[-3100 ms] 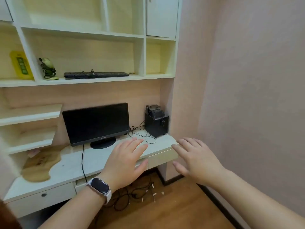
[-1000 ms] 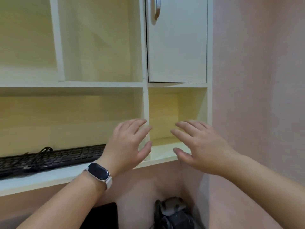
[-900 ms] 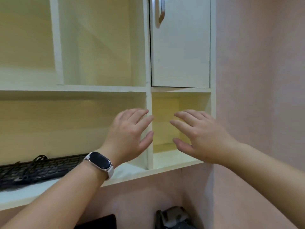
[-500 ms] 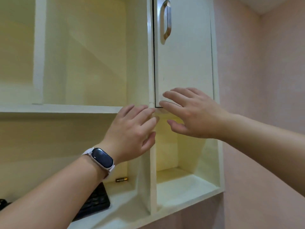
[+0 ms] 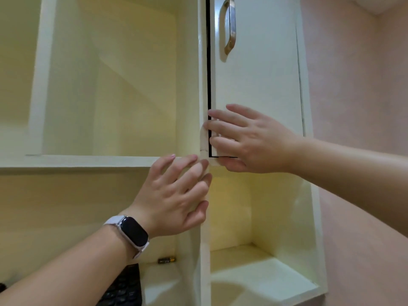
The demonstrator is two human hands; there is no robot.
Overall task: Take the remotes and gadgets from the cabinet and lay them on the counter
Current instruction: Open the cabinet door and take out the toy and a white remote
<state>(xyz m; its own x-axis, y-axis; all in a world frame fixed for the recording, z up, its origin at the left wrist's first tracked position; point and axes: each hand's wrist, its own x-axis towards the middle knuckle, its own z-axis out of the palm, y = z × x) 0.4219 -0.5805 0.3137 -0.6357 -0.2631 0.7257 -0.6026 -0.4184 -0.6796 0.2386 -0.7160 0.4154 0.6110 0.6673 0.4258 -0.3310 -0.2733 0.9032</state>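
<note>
Right hand (image 5: 249, 140): fingers straight and spread, laid flat on the lower left corner of the door (image 5: 260, 74), fingertips reaching over its left edge; thumb beneath the bottom edge, whether hooked behind it cannot be told; nothing carried. Left hand (image 5: 176, 195): open, fingers spread, tips at the front of the shelf (image 5: 77, 161) just below that corner, palm in front of the divider (image 5: 204, 239); holds nothing; watch (image 5: 132, 234) on the wrist. Door: shut or barely ajar, a dark line down its left side; handle (image 5: 229, 25) high up, untouched. Open compartments: a battery (image 5: 166, 260) and the end of a keyboard (image 5: 125, 290) on the lower left shelf. Remotes and gadgets: none in view, presumably behind the door. Worktop: out of view. Progress, as judged: opening stage only; nothing taken out, every item left to fetch and lay down.
</note>
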